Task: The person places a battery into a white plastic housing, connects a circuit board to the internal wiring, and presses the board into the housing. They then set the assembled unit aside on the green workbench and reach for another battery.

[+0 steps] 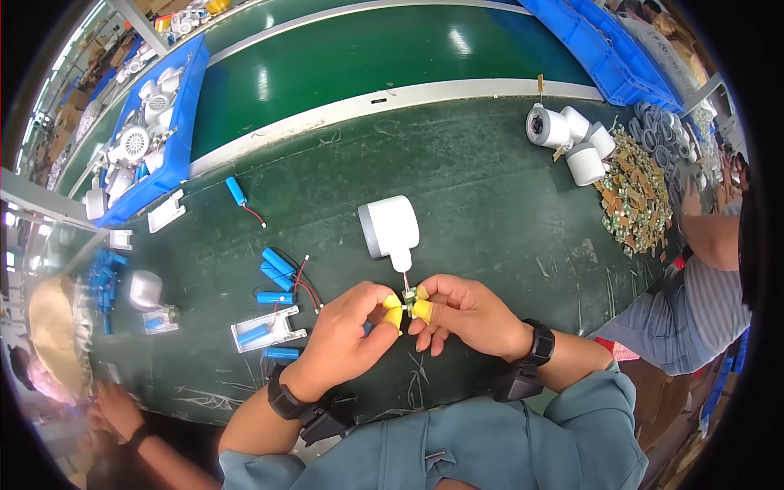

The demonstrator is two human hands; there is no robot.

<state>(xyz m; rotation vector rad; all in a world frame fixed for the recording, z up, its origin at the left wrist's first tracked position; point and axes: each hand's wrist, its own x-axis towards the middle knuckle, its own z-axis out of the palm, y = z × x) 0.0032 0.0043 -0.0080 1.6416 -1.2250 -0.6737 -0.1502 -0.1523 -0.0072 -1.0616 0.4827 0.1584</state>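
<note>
My right hand (465,316) pinches a small green circuit board (410,297) between thumb and forefinger. My left hand (353,325) is closed at the board's left side, its fingertips pressed together; what lies between them is hidden. Yellow finger cots cover the thumbs and forefingers. Thin wires run from the board up into the stem of a white round-headed housing (394,227) with a grey rim, lying on the green work table (318,180) just beyond my hands. Left of my left hand, a white plastic casing (282,328) has a blue cylindrical battery (254,334) in it.
Several wired blue batteries (278,263) lie to the left. A blue crate (192,106) of white parts stands far left, beside a green conveyor (343,57). At right are white housings (585,163), a heap of circuit boards (635,196) and grey rings (653,126). Other people sit at both sides.
</note>
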